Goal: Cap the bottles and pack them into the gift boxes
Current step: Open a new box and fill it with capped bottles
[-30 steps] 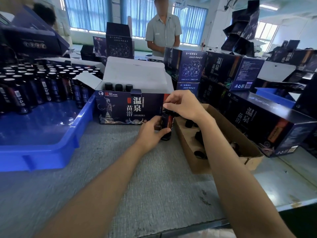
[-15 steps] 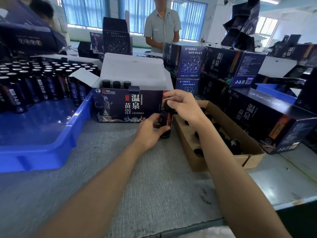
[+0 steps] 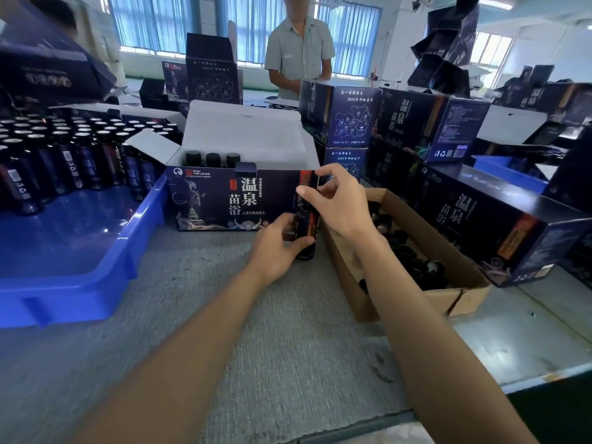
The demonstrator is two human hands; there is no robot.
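As we cap the bottle (image 3: pixel 307 227): it stands upright on the table (image 3: pixel 256 331), at the open gift box's (image 3: pixel 230 200) front right corner.
Left hand (image 3: pixel 278 243): our fingers wrap the bottle's lower body.
Right hand (image 3: pixel 339 203): our thumb and fingers pinch the cap (image 3: pixel 304 206) at the neck.
Gift box: flaps up, three capped bottles (image 3: pixel 213 159) at its back left.
Carton (image 3: pixel 416 299): just right of the bottle, loose caps (image 3: pixel 413 261) inside.
Tray (image 3: pixel 64 283): blue, on our left, silver-topped bottles (image 3: pixel 64 155) massed at its far end.
Background: a person (image 3: pixel 299 49) in a grey shirt behind stacked boxes (image 3: pixel 349 116).
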